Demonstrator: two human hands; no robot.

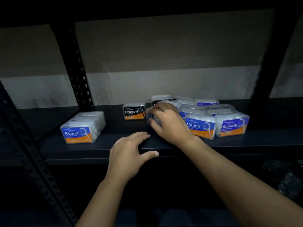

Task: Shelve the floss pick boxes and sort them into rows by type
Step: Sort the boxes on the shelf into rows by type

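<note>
Up on the black shelf (98, 149), seen from the head camera, my right hand (170, 122) reached in over the middle of the board and curled its fingers round a clear floss pick box (150, 116), thumb on its near side; the motion blurred the box, so I could not read its label. My left hand (129, 153) held nothing: its fingers were relaxed and spread, with the thumb out to the right, over the shelf's front edge.

Just left of the gripped box stood a Charcoal box (134, 111), upright with its label facing me. Farther left, well apart from it, a row of Round boxes (82, 127) ran back from the front, the nearest one showing its blue and orange label. To the right of my right hand lay an unsorted cluster (211, 110) of boxes, some flat and some tilted, with a Round box (200, 126) and a Smooth box (232, 126) side by side at its front. Behind my knuckles another dark-labelled box (159, 99) stood near the back.

A perforated black upright (73, 66) rose behind the left row.
</note>
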